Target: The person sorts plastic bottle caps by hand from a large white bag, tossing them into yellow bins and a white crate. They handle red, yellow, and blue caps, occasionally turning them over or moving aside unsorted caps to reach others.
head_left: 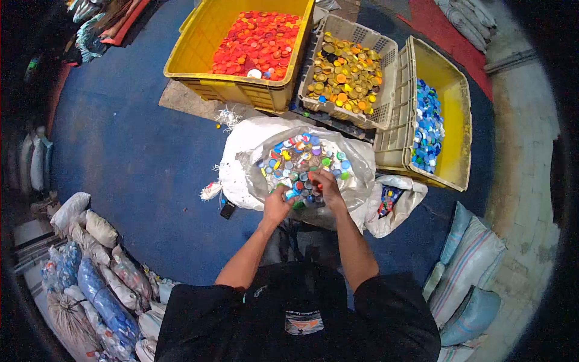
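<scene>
An open plastic-lined white sack (241, 151) holds a heap of mixed coloured bottle caps (307, 158). Over the near left part of that heap is my left hand (278, 202), its fingers closed at a blue cap (292, 193). My right hand (326, 187) is at the near right part of the caps, with a red cap (313, 176) pinched at its fingertips. The two hands are a short way apart. Grey, green and blue caps lie between and beneath them.
Beyond the sack stand a yellow crate of red caps (280, 93), a beige basket of yellow caps (309, 78) and a yellow crate of blue caps (459, 120). A smaller bag (413, 196) lies right of the sack. Full sacks (108, 301) are piled left, others (461, 271) right.
</scene>
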Available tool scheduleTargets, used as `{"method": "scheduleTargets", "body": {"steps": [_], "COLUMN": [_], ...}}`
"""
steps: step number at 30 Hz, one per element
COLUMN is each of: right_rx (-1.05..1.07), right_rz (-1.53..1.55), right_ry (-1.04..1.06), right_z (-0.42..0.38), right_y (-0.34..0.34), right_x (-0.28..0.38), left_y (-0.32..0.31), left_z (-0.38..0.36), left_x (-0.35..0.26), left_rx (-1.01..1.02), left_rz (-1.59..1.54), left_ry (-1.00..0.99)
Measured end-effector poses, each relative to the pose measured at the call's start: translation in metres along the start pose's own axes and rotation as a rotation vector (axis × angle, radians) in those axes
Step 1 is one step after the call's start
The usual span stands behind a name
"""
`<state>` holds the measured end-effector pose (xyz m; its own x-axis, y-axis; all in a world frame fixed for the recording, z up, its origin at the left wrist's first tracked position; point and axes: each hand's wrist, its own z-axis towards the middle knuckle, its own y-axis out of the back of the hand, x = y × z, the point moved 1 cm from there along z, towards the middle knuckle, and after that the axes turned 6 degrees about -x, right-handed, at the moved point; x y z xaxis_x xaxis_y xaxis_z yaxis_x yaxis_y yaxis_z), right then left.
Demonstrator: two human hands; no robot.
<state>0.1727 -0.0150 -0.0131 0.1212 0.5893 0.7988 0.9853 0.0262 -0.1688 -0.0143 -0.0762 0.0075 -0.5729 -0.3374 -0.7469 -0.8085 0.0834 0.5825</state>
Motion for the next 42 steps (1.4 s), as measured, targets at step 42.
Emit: {"method": "scheduleTargets", "body": {"steps": [42], "right_rx": [-0.153], "right_rz": [-0.602], "right_ry": [0.509], "right_z": [-0.116], "right_y": [-0.034], "right_x": [0.064], "left_y": [0.040], "left_z": [-0.034], "left_x": [-0.100], "left_rx": [0.339], "left_rz": [-1.019], "left_ry": [0.570]}}
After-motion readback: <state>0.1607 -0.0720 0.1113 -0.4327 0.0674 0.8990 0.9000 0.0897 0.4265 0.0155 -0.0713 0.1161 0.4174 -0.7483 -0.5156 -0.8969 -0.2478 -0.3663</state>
